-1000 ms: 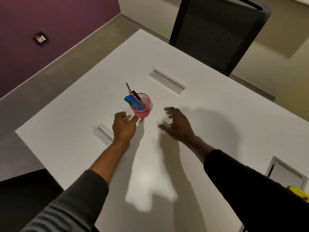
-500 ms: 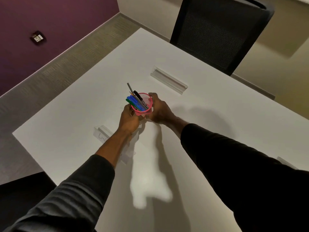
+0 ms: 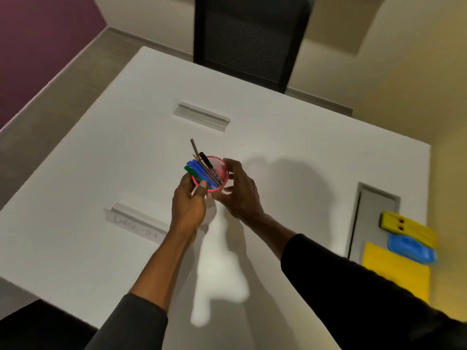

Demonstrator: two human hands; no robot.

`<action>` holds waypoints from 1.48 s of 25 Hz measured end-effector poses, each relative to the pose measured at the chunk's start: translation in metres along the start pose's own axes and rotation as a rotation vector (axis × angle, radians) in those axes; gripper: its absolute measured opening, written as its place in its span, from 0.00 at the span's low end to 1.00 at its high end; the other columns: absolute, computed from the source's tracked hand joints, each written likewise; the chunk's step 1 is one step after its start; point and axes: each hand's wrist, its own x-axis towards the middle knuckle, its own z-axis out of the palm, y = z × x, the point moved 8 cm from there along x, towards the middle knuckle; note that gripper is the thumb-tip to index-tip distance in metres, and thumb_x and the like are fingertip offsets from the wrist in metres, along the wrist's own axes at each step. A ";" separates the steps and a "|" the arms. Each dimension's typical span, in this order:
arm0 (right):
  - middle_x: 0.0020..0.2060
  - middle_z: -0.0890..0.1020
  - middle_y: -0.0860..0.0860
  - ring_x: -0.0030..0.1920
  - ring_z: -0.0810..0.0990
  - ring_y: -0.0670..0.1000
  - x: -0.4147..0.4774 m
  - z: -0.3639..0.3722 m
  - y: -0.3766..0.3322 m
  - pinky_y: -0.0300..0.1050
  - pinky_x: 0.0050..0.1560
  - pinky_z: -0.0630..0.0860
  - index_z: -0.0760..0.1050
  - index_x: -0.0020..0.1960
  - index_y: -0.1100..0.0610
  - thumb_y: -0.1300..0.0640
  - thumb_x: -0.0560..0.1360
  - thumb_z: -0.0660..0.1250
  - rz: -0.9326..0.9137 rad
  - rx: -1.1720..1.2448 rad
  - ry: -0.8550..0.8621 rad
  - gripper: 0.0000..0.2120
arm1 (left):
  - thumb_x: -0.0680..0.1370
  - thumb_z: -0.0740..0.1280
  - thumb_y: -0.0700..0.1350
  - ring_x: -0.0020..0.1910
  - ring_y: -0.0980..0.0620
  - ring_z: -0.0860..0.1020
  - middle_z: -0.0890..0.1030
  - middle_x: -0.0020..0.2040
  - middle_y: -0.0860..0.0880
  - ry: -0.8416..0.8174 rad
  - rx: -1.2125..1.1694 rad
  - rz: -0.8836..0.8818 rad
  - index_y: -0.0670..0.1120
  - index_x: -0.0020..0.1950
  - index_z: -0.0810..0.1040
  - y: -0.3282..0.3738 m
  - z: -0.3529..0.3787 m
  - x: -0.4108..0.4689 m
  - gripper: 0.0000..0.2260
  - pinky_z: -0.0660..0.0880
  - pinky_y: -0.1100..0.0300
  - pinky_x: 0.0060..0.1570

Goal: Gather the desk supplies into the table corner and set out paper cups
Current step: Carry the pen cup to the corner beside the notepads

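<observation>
- I am holding the pink pen cup (image 3: pixel 219 173) with both hands, over the middle of the white worktop (image 3: pixel 101 152).
- My right hand (image 3: pixel 240 192) is wrapping around the cup's right side, fingers curled on its mesh wall.
- My left hand (image 3: pixel 188 204) is gripping the cup's left side, and it is also pinching a thin white stick (maybe a pen, I cannot tell) against the rim.
- Pens (image 3: pixel 202 168) are sticking out of the cup and leaning to the upper left: blue ones, a green one, a black one and a grey one.
- A yellow pad (image 3: pixel 394 269), a blue thing (image 3: pixel 412 250) and a yellow block (image 3: pixel 406 227) are lying at the right edge of the worktop, well apart from the cup.
- A black chair (image 3: pixel 250 39) is standing at the far side.
- A little paper with writing (image 3: pixel 134 223) is lying near my left wrist.
</observation>
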 end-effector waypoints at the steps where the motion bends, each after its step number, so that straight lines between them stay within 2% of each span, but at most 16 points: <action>1: 0.62 0.81 0.46 0.57 0.82 0.48 -0.022 -0.019 0.008 0.52 0.51 0.84 0.67 0.71 0.49 0.48 0.67 0.81 0.039 0.009 0.044 0.37 | 0.85 0.65 0.45 0.65 0.53 0.79 0.82 0.66 0.54 -0.039 0.028 0.016 0.52 0.71 0.77 0.002 0.015 -0.017 0.14 0.75 0.55 0.64; 3: 0.64 0.79 0.46 0.58 0.81 0.47 -0.069 -0.055 0.024 0.46 0.52 0.84 0.67 0.73 0.51 0.48 0.67 0.82 0.111 0.017 0.130 0.40 | 0.86 0.63 0.42 0.65 0.55 0.78 0.81 0.67 0.53 -0.121 0.077 0.045 0.50 0.74 0.76 0.006 0.044 -0.052 0.16 0.74 0.56 0.64; 5: 0.65 0.79 0.47 0.59 0.81 0.46 -0.115 -0.083 0.038 0.41 0.51 0.84 0.67 0.73 0.52 0.46 0.67 0.83 0.159 -0.006 0.217 0.41 | 0.86 0.62 0.40 0.64 0.55 0.76 0.80 0.69 0.52 -0.226 0.123 0.066 0.48 0.74 0.76 0.007 0.073 -0.084 0.16 0.74 0.53 0.66; 8: 0.65 0.79 0.49 0.59 0.80 0.45 -0.185 -0.124 0.061 0.38 0.53 0.83 0.67 0.73 0.54 0.46 0.68 0.82 0.268 -0.012 0.366 0.40 | 0.87 0.59 0.39 0.65 0.54 0.76 0.80 0.69 0.52 -0.452 0.225 0.129 0.48 0.74 0.76 0.002 0.121 -0.131 0.16 0.74 0.56 0.66; 11: 0.65 0.79 0.49 0.59 0.80 0.45 -0.243 -0.157 0.081 0.36 0.53 0.82 0.66 0.73 0.54 0.46 0.68 0.82 0.359 -0.020 0.472 0.41 | 0.87 0.60 0.39 0.63 0.56 0.78 0.82 0.66 0.52 -0.609 0.319 0.236 0.48 0.72 0.77 0.000 0.161 -0.171 0.16 0.77 0.59 0.64; 13: 0.66 0.78 0.49 0.60 0.80 0.46 -0.275 -0.175 0.091 0.36 0.53 0.82 0.65 0.74 0.53 0.46 0.68 0.83 0.412 -0.033 0.525 0.42 | 0.86 0.61 0.40 0.60 0.56 0.78 0.83 0.66 0.51 -0.692 0.364 0.272 0.49 0.71 0.78 -0.002 0.184 -0.195 0.15 0.77 0.64 0.59; 15: 0.67 0.77 0.49 0.62 0.79 0.48 -0.307 -0.191 0.101 0.41 0.55 0.83 0.63 0.75 0.51 0.46 0.67 0.83 0.454 -0.058 0.562 0.44 | 0.86 0.62 0.40 0.57 0.59 0.78 0.83 0.65 0.53 -0.783 0.411 0.272 0.51 0.71 0.78 -0.008 0.207 -0.220 0.15 0.72 0.74 0.49; 16: 0.68 0.76 0.49 0.64 0.78 0.49 -0.322 -0.197 0.105 0.44 0.56 0.83 0.62 0.76 0.49 0.46 0.67 0.82 0.477 -0.086 0.571 0.45 | 0.86 0.63 0.39 0.56 0.60 0.78 0.82 0.64 0.54 -0.834 0.427 0.275 0.51 0.72 0.77 -0.011 0.217 -0.232 0.16 0.72 0.75 0.46; 20: 0.67 0.75 0.51 0.62 0.78 0.52 -0.373 -0.217 0.120 0.51 0.56 0.83 0.60 0.79 0.53 0.43 0.67 0.81 0.570 -0.183 0.580 0.49 | 0.84 0.64 0.35 0.63 0.52 0.81 0.83 0.66 0.49 -0.988 0.473 0.357 0.49 0.73 0.77 -0.023 0.253 -0.273 0.19 0.74 0.68 0.53; 22: 0.66 0.76 0.51 0.61 0.78 0.51 -0.395 -0.231 0.128 0.52 0.56 0.83 0.62 0.78 0.54 0.42 0.66 0.81 0.613 -0.201 0.593 0.48 | 0.83 0.65 0.34 0.62 0.50 0.82 0.85 0.64 0.48 -1.035 0.489 0.369 0.48 0.71 0.78 -0.030 0.272 -0.291 0.18 0.77 0.66 0.53; 24: 0.65 0.77 0.49 0.61 0.78 0.49 -0.410 -0.242 0.134 0.51 0.57 0.83 0.63 0.77 0.52 0.41 0.65 0.82 0.655 -0.224 0.591 0.48 | 0.82 0.65 0.34 0.59 0.49 0.83 0.85 0.62 0.47 -1.063 0.512 0.356 0.47 0.69 0.78 -0.037 0.286 -0.302 0.17 0.82 0.58 0.53; 26: 0.65 0.77 0.46 0.61 0.79 0.48 -0.428 -0.255 0.143 0.51 0.58 0.82 0.63 0.75 0.48 0.38 0.64 0.81 0.708 -0.256 0.597 0.46 | 0.82 0.65 0.35 0.60 0.46 0.83 0.85 0.63 0.47 -1.098 0.535 0.343 0.48 0.69 0.78 -0.046 0.304 -0.317 0.17 0.84 0.49 0.56; 27: 0.65 0.77 0.45 0.61 0.79 0.48 -0.437 -0.261 0.148 0.51 0.59 0.81 0.63 0.74 0.47 0.37 0.64 0.81 0.739 -0.272 0.593 0.46 | 0.83 0.65 0.36 0.60 0.46 0.83 0.84 0.63 0.46 -1.115 0.551 0.340 0.47 0.70 0.77 -0.050 0.312 -0.326 0.17 0.83 0.47 0.57; 32: 0.63 0.79 0.47 0.61 0.80 0.51 -0.461 -0.274 0.166 0.54 0.59 0.81 0.64 0.72 0.49 0.32 0.62 0.77 0.871 -0.335 0.569 0.46 | 0.83 0.65 0.37 0.57 0.43 0.82 0.84 0.61 0.45 -1.163 0.638 0.343 0.46 0.73 0.74 -0.068 0.340 -0.352 0.18 0.81 0.50 0.50; 35: 0.61 0.81 0.49 0.58 0.82 0.54 -0.469 -0.279 0.174 0.56 0.56 0.82 0.64 0.71 0.50 0.30 0.60 0.74 0.910 -0.366 0.567 0.46 | 0.83 0.65 0.35 0.63 0.42 0.81 0.82 0.66 0.43 -1.190 0.645 0.320 0.44 0.75 0.72 -0.076 0.351 -0.363 0.20 0.81 0.49 0.56; 37: 0.59 0.82 0.51 0.57 0.82 0.56 -0.473 -0.281 0.180 0.56 0.55 0.82 0.64 0.70 0.51 0.31 0.60 0.75 0.959 -0.383 0.546 0.46 | 0.82 0.65 0.35 0.64 0.42 0.81 0.83 0.66 0.43 -1.199 0.658 0.327 0.43 0.74 0.73 -0.080 0.356 -0.369 0.19 0.81 0.48 0.57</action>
